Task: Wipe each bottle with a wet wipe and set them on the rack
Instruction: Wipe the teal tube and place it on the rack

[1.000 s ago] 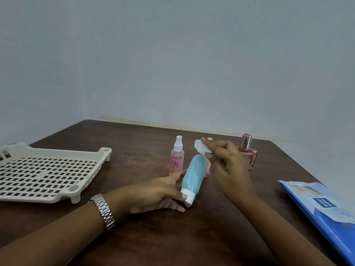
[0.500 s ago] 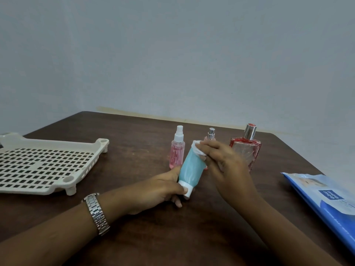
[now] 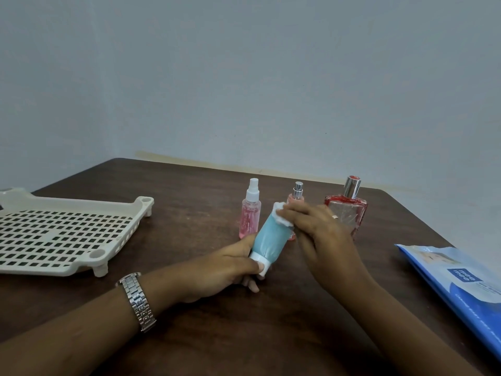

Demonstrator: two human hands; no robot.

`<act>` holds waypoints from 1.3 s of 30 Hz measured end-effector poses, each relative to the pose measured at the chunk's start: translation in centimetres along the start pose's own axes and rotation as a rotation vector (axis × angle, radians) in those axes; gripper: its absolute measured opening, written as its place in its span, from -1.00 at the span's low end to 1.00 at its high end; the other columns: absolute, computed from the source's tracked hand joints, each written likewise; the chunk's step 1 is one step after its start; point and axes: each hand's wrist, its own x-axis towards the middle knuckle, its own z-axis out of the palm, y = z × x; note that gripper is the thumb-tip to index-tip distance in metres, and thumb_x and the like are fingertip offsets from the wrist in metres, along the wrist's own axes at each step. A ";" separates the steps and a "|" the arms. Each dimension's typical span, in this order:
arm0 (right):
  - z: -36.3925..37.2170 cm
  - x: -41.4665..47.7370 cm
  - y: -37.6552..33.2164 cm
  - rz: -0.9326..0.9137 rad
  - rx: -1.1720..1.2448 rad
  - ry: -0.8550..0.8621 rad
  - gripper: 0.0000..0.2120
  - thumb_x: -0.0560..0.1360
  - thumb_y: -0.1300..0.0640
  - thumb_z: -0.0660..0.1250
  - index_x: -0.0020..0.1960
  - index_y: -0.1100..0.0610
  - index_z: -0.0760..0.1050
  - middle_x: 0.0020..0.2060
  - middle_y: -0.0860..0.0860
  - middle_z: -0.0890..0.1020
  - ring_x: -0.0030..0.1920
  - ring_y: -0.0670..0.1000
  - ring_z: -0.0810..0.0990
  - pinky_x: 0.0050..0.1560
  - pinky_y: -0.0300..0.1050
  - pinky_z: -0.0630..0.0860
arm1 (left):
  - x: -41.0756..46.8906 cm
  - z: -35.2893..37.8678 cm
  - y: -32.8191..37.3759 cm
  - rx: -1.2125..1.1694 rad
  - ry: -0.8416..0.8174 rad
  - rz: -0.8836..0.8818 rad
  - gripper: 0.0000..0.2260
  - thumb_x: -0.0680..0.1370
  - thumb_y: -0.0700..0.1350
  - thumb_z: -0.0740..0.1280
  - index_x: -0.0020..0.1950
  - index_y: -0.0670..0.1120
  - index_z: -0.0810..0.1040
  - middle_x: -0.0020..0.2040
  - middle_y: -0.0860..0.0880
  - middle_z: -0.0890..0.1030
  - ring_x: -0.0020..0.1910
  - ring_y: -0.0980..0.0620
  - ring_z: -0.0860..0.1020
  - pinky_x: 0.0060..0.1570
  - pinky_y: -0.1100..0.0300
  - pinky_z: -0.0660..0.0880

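Observation:
My left hand grips a light blue tube bottle by its white cap end, tilted with the cap toward me. My right hand pinches a white wet wipe against the tube's far end. Behind stand a pink spray bottle, a small pink bottle with a silver top, partly hidden by my fingers, and a red square perfume bottle. The cream slotted rack lies at the left with nothing on it.
A blue pack of wet wipes lies at the right edge of the dark wooden table. A metal watch is on my left wrist. A pale wall stands behind the table.
The wipe has come down from above the tube onto its far end, and the tube has been tipped more upright. The view has tilted up a little.

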 end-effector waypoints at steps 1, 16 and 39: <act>0.1 -0.1 -0.5 -0.049 0.000 -0.037 -0.69 0.44 0.23 0.20 0.11 0.17 0.61 0.06 0.09 0.64 0.08 0.01 0.52 0.13 -0.31 0.36 | 0.1 0.0 -0.1 -0.018 0.012 0.005 -0.52 0.45 -0.10 0.25 0.37 0.08 0.30 0.04 -0.07 0.50 -0.01 0.04 0.50 -0.01 0.18 0.50; 0.3 -0.3 0.2 -0.045 -0.109 -0.030 -0.64 0.43 0.35 0.24 0.19 0.18 0.56 0.18 0.15 0.57 0.09 0.22 0.55 0.09 0.03 0.47 | 0.0 -0.1 0.0 -0.047 -0.019 0.017 -0.58 0.50 -0.15 0.22 0.34 0.08 0.32 0.02 -0.02 0.48 -0.05 0.11 0.49 -0.09 0.25 0.49; 0.8 -0.3 -3.1 -0.384 -0.120 -0.232 -0.65 0.41 0.15 0.14 0.03 0.19 0.64 -0.01 0.06 0.67 -0.09 0.00 0.54 -0.09 -0.17 0.52 | -0.3 -0.2 0.2 -0.245 -0.006 0.032 -0.76 0.59 -0.32 0.18 0.17 -0.04 0.44 -0.12 -0.06 0.54 -0.10 0.07 0.53 -0.15 0.28 0.52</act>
